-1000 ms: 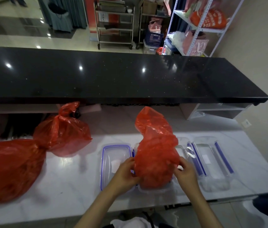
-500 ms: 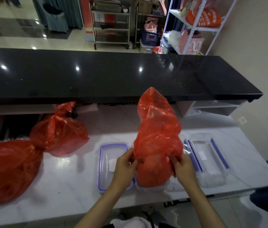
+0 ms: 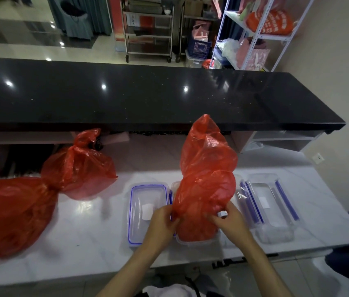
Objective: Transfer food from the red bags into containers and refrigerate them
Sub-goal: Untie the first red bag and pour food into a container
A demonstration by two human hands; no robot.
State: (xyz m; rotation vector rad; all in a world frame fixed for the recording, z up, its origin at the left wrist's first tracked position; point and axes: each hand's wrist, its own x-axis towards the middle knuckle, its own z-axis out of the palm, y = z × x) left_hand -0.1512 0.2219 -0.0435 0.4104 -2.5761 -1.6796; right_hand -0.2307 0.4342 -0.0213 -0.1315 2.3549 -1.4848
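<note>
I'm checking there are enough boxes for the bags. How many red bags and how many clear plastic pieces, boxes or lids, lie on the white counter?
Red bags: 3 — large bag, tied bag, held bag.
Clear pieces with blue trim, boxes or lids: 3 — under the held bag.
Total: 6.

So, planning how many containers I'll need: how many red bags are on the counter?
3: a large red bag far left, a tied red bag beside it, and the held red bag standing in the middle container.
</note>
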